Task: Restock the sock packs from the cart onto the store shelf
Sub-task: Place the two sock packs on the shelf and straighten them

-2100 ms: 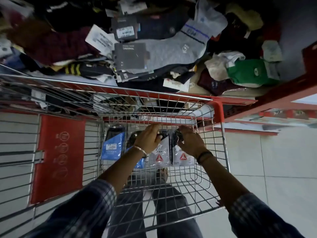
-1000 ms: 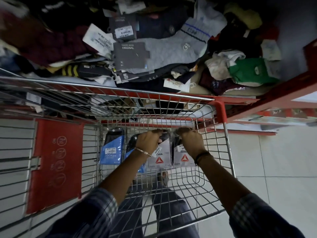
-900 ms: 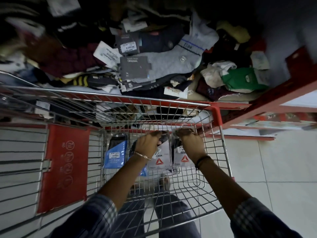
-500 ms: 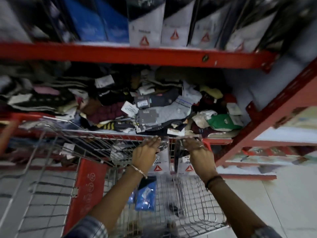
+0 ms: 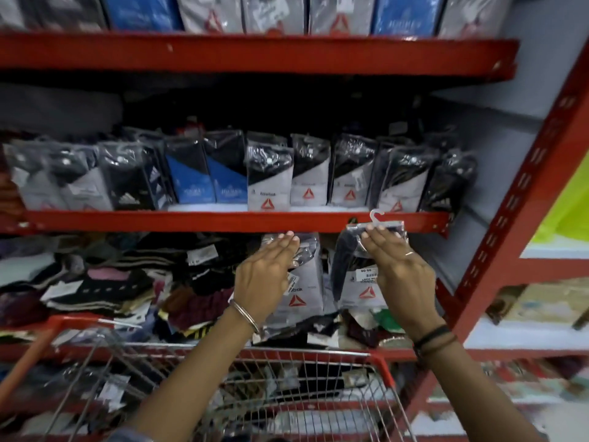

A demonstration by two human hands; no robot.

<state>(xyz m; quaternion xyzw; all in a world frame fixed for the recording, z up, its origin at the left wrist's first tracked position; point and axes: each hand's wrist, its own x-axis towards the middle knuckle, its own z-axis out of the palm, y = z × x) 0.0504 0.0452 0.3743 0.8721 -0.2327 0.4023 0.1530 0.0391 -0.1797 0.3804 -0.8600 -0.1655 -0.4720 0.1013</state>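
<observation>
My left hand (image 5: pixel 266 275) holds a grey and black sock pack (image 5: pixel 302 291) with a red triangle logo, raised above the cart. My right hand (image 5: pixel 398 272) grips a second sock pack (image 5: pixel 357 282) of the same kind by its top, its white hook just below the shelf lip. Both packs hang in front of the red shelf edge (image 5: pixel 223 220). On that shelf stands a row of upright sock packs (image 5: pixel 271 177), grey, black and blue. The wire cart (image 5: pixel 318 393) with its red rim sits below my arms.
A heap of loose socks (image 5: pixel 127 282) fills the lower shelf behind my hands. Another row of packs (image 5: pixel 223 11) stands on the top shelf. A red perforated upright (image 5: pixel 510 202) bounds the bay on the right, with boxes (image 5: pixel 541 304) beyond it.
Both hands have lifted the two sock packs out of the cart up to the middle shelf's edge. The view has tilted up from the cart to the shelves.
</observation>
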